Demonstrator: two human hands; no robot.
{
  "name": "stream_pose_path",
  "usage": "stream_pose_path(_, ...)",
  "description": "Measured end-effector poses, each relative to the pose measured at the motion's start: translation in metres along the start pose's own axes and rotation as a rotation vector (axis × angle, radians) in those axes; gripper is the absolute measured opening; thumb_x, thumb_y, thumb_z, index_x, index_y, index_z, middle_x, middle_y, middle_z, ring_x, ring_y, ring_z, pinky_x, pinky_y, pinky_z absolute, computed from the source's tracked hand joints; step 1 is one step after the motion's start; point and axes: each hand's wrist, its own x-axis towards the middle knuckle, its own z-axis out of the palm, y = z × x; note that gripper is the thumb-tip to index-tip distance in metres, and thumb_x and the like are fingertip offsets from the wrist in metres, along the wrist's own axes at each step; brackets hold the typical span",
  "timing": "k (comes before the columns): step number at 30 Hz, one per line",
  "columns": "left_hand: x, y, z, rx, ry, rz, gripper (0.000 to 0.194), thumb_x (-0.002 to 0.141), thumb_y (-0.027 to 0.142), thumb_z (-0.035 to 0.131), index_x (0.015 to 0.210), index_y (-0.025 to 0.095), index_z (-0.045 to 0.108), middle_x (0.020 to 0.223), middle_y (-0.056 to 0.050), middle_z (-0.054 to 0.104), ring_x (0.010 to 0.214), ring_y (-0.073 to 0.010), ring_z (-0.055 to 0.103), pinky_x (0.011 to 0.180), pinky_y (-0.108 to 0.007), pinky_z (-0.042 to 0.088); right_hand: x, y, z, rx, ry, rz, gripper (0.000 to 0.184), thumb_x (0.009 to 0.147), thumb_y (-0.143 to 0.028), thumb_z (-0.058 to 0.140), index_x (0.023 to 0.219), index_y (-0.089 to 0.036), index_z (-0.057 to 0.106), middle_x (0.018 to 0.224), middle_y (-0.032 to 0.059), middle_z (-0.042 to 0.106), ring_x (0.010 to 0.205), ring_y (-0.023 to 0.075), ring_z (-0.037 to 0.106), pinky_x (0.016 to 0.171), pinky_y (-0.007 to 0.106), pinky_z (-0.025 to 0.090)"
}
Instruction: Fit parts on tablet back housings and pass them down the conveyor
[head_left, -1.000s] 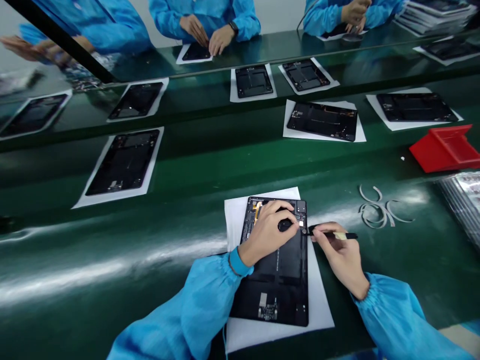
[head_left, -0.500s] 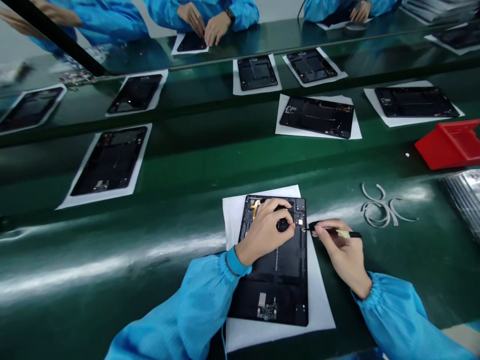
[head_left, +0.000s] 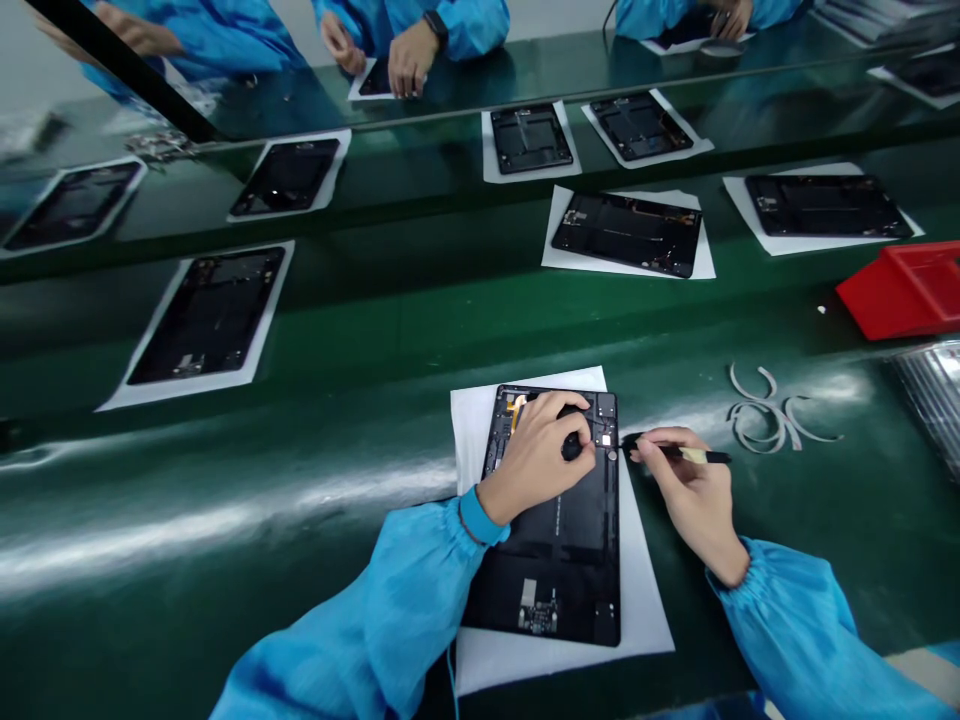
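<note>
An opened tablet body (head_left: pixel 570 580), black with bare inner parts, lies on a white sheet (head_left: pixel 645 620) before me. My left hand (head_left: pixel 536 450) rests over its upper part, thumb and index finger curled together in a ring. Whatever is between those fingertips is too small to make out. Just off the tablet's right edge, my right hand (head_left: pixel 694 490) grips a slim black pen-like tool (head_left: pixel 694 455) with a pale yellow band. Its dark tip points at the edge, beside a small round silver piece (head_left: pixel 613 456). The left palm hides part of the tablet's inside.
Curved grey strips (head_left: pixel 765 415) lie right of my hands, near a red bin (head_left: pixel 900 290) and a clear plastic stack (head_left: pixel 934 385). Other tablet bodies (head_left: pixel 630 235) on white sheets sit in rows ahead. Across the bench, co-workers in blue sleeves (head_left: pixel 476 30) handle tablets.
The tool's tip has shifted slightly up and away from the round silver piece. Tablets in the nearer row slid left, those in the farther row right. A co-worker's hand opposite moved left off their tablet.
</note>
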Motion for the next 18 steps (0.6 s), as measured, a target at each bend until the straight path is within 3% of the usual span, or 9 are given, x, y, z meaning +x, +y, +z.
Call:
stream_pose_path(6, -0.0001, 0.0037, -0.0003, 0.009, 0.002, -0.033, 0.011, 0.072, 0.012, 0.063, 0.069, 0.021, 0.058, 0.120, -0.005, 0.058, 0.113, -0.0269, 0.050, 0.096, -0.043, 0.036, 0.0055, -0.0026, 0.0054, 0.000, 0.016, -0.036, 0.018, 0.083, -0.036, 0.067, 0.085, -0.019, 0.067, 0.080, 0.0050, 0.068, 0.072, 0.0182, 0.067, 0.068, 0.031, 0.058)
stream_pose_path(18, 0.0001, 0.0024, -0.0014, -0.032, -0.004, -0.065, 0.011, 0.073, 0.013, 0.065, 0.067, 0.020, 0.058, 0.125, -0.005, 0.054, 0.118, -0.0280, 0.047, 0.099, -0.045, 0.034, 0.0096, 0.0004, 0.0076, -0.048, -0.120, -0.061, 0.016, 0.082, -0.035, 0.069, 0.082, -0.020, 0.071, 0.083, 0.0050, 0.072, 0.077, 0.0199, 0.067, 0.073, 0.033, 0.056)
